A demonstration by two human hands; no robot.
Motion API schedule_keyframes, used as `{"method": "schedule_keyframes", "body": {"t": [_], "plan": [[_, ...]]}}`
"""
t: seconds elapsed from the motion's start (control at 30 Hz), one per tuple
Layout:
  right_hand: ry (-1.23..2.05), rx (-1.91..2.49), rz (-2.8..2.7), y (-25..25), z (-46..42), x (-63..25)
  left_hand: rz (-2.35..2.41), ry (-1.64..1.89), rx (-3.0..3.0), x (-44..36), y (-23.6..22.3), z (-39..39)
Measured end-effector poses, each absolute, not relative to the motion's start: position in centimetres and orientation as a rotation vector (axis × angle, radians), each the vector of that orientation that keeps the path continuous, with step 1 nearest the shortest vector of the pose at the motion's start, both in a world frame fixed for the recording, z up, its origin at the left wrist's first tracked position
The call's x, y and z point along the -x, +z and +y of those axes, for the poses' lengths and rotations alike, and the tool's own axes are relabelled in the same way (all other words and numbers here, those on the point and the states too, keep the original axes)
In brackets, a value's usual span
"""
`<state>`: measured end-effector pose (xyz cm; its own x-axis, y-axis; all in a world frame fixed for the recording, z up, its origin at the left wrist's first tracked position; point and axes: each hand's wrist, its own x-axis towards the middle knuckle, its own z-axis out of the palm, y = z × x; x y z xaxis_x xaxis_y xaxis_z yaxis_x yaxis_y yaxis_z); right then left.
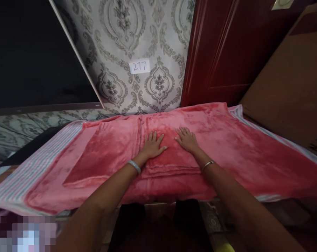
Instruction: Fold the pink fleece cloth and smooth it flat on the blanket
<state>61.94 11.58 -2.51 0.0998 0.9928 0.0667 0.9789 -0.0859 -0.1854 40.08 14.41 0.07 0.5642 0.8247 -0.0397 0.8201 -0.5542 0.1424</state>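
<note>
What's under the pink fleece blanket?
A pale striped cloth edge shows at both ends beneath the pink fleece blanket. The surface supporting them is covered, so it cannot be seen.

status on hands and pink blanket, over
Left hand and right hand flat on pink fleece blanket, palms down. Red door and brown cardboard beyond far edge.

- coral-pink fleece blanket [242, 168] is showing darker rose patches
- blue-grey, white and pink striped blanket border [40, 157] is running along its edge
- grey-white damask wallpaper [121, 31] is showing dark grey scrolled medallions
- white paper label [139, 66] is showing blue handwritten "277"
- glossy dark red panelled door [213, 52] is showing deep maroon shadows
- plain brown cardboard sheet [281, 84] is showing black print low down
- black flat panel [34, 52] is showing a white edge strip
- pale grey bangle [134, 166] is circling the left wrist
- thin silver bangle [208, 165] is circling the right wrist
</note>
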Motion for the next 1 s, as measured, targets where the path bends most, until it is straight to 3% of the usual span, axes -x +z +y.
{"method": "schedule_keyframes", "body": {"t": [0.17,0.3,0.43,0.67,1.0], "plan": [[0.266,2.243,-1.975,-1.4,8.5,-61.5,1.178,0.055,-2.665,-38.0,1.8,11.3],[0.079,2.129,-2.073,-3.5,4.3,-60.9,0.815,0.160,-2.829,-35.0,-0.5,6.5],[-0.057,2.141,-2.043,-4.8,2.7,-60.3,0.884,0.245,-2.853,-34.2,-2.5,4.1],[-0.055,2.112,-2.046,-4.8,3.1,-60.3,0.882,0.287,-2.736,-33.6,-1.5,4.1],[0.215,2.130,-1.986,-3.8,4.0,-61.4,0.922,0.426,-2.658,-33.1,-2.5,4.7]]}}
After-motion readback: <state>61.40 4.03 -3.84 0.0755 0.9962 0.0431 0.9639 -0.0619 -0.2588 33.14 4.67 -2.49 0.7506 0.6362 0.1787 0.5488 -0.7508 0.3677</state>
